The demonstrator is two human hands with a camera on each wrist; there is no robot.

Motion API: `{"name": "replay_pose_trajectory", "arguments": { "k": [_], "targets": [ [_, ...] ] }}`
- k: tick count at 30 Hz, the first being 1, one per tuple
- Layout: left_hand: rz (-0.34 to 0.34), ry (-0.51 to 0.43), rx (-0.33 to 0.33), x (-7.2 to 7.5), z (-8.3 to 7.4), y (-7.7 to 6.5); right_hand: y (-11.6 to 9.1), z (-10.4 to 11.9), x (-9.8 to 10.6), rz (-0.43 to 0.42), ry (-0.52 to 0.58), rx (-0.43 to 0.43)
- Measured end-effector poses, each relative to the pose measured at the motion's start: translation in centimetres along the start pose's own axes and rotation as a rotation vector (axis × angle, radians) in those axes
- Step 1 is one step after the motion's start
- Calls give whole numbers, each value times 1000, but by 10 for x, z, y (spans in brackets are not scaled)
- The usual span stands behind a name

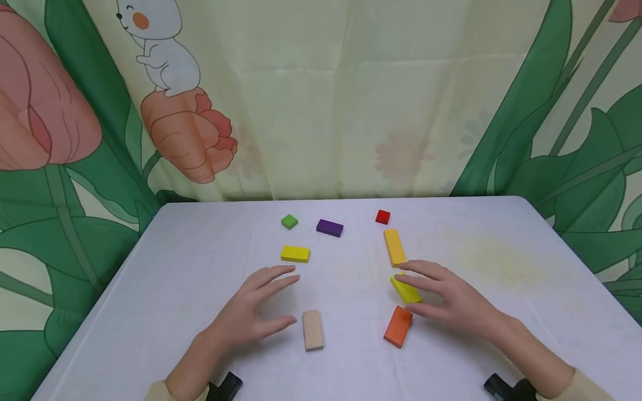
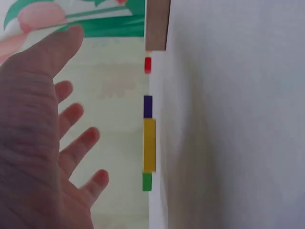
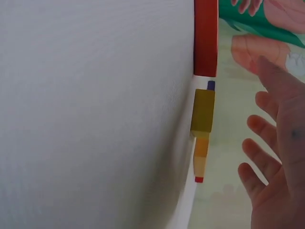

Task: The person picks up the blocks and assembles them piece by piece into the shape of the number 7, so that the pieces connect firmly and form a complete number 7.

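My left hand (image 1: 256, 306) hovers above the white table with fingers spread and thumb apart, holding nothing. Just right of its thumb lies a plain wooden block (image 1: 313, 331), and beyond its fingertips is a yellow block (image 1: 295, 254). My right hand (image 1: 448, 295) also has its fingers extended, over a lime-yellow block (image 1: 405, 289) that it partly covers in the head view. In the right wrist view this hand (image 3: 286, 138) stands apart from the blocks. Near its thumb lies an orange block (image 1: 398, 327); a yellow-orange block (image 1: 394, 247) is beyond its fingers.
Farther back on the table (image 1: 351, 306) lie a small green block (image 1: 289, 221), a purple block (image 1: 329, 228) and a small red block (image 1: 383, 216). A printed curtain (image 1: 321, 111) hangs behind the table's far edge.
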State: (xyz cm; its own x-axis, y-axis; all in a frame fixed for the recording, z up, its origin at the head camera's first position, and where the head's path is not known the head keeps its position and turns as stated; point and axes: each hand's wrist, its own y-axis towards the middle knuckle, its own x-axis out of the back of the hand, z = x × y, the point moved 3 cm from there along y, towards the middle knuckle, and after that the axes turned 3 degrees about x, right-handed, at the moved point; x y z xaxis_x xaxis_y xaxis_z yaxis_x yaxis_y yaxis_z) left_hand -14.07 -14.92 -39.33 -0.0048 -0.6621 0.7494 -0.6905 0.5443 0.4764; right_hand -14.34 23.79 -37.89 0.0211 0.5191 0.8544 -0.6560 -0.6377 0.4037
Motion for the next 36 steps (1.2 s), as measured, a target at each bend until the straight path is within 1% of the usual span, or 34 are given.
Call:
{"name": "replay_pose_trajectory", "arguments": {
  "k": [3, 7, 11, 14, 16, 22, 28, 30, 36],
  "targets": [
    [38, -49, -55, -7, -3, 2, 2, 2, -6, 37, 20, 35],
    [77, -86, -123, -14, -7, 5, 4, 4, -11, 63, 55, 74],
    [114, -106, -155, -18, -10, 6, 3, 4, -15, 86, 67, 90],
    [155, -118, -147, -21, -12, 7, 3, 3, -16, 99, 53, 100],
    [182, -124, -131, -22, -13, 7, 3, 3, -16, 106, 36, 115],
    [221, -97, -114, -23, -16, 8, 5, 1, -17, 148, 10, 122],
    [296, -78, -51, -23, -16, 9, 10, 1, -19, 192, 17, 101],
    [304, -74, -53, -23, -16, 9, 12, 0, -20, 204, 21, 89],
    [301, -79, -96, -26, -17, 11, 18, -1, -22, 225, 29, 67]
  ]
}}
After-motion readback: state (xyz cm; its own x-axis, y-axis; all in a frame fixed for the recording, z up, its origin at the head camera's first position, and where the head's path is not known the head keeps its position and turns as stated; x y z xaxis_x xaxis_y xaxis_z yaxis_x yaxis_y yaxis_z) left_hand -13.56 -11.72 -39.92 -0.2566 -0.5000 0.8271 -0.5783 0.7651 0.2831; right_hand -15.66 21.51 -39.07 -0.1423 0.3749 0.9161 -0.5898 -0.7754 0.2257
